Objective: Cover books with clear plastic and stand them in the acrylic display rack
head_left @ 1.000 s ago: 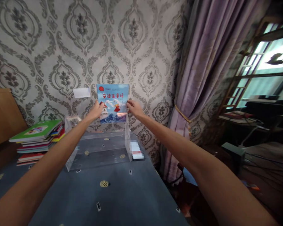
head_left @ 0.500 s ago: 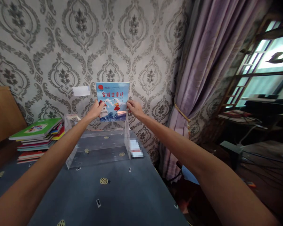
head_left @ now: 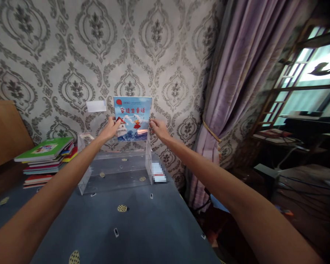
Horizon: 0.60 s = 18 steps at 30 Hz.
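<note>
Both arms reach far forward over a table with a dark blue cloth [head_left: 143,227]. Between my hands stands a thin children's book [head_left: 132,117] with a blue cover, red title and a picture of waves, held upright with its cover facing me. My left hand [head_left: 110,128] grips its left edge and my right hand [head_left: 158,128] grips its right edge. The book hangs just above the back of a clear acrylic rack [head_left: 115,172] with upright side panels, near the right panel.
A stack of colourful books [head_left: 46,161] with a green one on top lies left of the rack. A wooden cabinet [head_left: 2,132] stands at far left. Patterned wallpaper is behind, a purple curtain [head_left: 236,91] and a window at right. A small blurred item [head_left: 159,173] lies beside the rack.
The book and both hands stay almost in place; the view has shifted slightly, and the book sits a touch higher and to the right in the picture.
</note>
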Tool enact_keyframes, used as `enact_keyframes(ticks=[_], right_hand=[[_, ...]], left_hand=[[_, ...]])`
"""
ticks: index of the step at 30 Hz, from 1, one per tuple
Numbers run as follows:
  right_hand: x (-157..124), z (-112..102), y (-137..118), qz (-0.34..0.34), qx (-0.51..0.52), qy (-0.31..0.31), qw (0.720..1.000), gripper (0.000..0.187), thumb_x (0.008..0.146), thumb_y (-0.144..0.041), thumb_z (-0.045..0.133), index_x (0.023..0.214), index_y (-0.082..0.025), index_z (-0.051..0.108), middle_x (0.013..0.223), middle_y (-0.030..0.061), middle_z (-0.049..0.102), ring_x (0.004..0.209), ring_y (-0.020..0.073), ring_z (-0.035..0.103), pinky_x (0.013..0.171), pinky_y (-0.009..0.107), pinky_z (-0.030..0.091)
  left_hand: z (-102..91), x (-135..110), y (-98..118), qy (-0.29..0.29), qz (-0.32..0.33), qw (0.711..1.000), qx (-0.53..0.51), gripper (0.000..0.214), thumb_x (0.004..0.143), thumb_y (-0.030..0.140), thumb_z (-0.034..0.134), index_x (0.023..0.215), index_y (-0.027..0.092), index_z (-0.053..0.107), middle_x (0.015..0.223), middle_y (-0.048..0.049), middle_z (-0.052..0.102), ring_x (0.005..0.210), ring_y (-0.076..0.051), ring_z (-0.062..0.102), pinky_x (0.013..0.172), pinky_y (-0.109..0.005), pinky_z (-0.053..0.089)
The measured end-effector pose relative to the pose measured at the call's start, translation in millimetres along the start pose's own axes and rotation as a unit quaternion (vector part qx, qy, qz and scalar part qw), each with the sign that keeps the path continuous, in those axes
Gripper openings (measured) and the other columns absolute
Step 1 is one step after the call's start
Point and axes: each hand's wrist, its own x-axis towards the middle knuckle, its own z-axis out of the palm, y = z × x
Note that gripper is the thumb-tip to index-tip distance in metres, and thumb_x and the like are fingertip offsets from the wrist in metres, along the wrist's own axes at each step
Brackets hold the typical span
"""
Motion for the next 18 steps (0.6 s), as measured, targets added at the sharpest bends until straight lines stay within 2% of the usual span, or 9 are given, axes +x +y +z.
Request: enact_keyframes(ticks=[3,6,8,11,15,18], right_hand=[[-21,3,-1,0.021,0.000,0.064,0.998,0.036,0.093,-0.034,0.042,0.115,-0.017,0.065,0.102,0.0101,0.068,0.096,0.0246,0.067,0.069,0.034,0.060],[-60,11,-1,0.031,0.044,0.095,0.994,0.037,0.092,-0.036,0.042,0.115,-0.018,0.065,0.107,0.0106,0.069,0.098,0.0255,0.066,0.067,0.034,0.060],[-94,22,-1,0.031,0.070,0.074,0.994,0.037,0.092,-0.040,0.043,0.112,-0.019,0.066,0.102,0.0106,0.070,0.096,0.0257,0.067,0.067,0.035,0.060],[-154,44,0,0.043,0.096,-0.007,0.994,0.037,0.091,-0.047,0.046,0.107,-0.022,0.069,0.099,0.0087,0.071,0.093,0.0245,0.067,0.066,0.034,0.059],[-226,79,3,0.099,0.148,-0.108,0.978,0.038,0.090,-0.052,0.050,0.103,-0.023,0.071,0.096,0.0080,0.072,0.089,0.0242,0.069,0.063,0.033,0.058],[-261,103,4,0.139,0.175,-0.142,0.964,0.040,0.089,-0.054,0.052,0.104,-0.024,0.072,0.096,0.0076,0.073,0.092,0.0249,0.071,0.064,0.034,0.058]], left_hand=[[-7.7,-14,-7,0.018,0.020,0.999,0.018,0.043,0.097,0.043,0.048,0.131,0.017,0.041,0.112,-0.0141,0.064,0.099,-0.026,0.067,0.078,-0.038,0.056],[-14.7,-47,-14,0.041,0.065,0.996,0.038,0.042,0.095,0.040,0.045,0.129,0.016,0.043,0.117,-0.0153,0.064,0.109,-0.027,0.064,0.094,-0.044,0.052],[-16.7,-78,-21,0.039,0.096,0.994,0.041,0.041,0.095,0.042,0.043,0.128,0.017,0.044,0.121,-0.0153,0.063,0.114,-0.027,0.062,0.100,-0.045,0.049],[-13.7,-133,-35,0.042,0.118,0.990,0.066,0.040,0.095,0.046,0.041,0.126,0.021,0.047,0.126,-0.0149,0.063,0.122,-0.028,0.059,0.107,-0.047,0.043],[0.6,-206,-68,-0.030,0.081,0.993,0.084,0.035,0.096,0.045,0.041,0.125,0.028,0.050,0.125,-0.0105,0.064,0.122,-0.027,0.060,0.106,-0.047,0.047],[13.6,-249,-100,-0.089,0.077,0.989,0.094,0.034,0.095,0.042,0.043,0.126,0.030,0.052,0.125,-0.0096,0.065,0.121,-0.027,0.061,0.103,-0.047,0.049]])
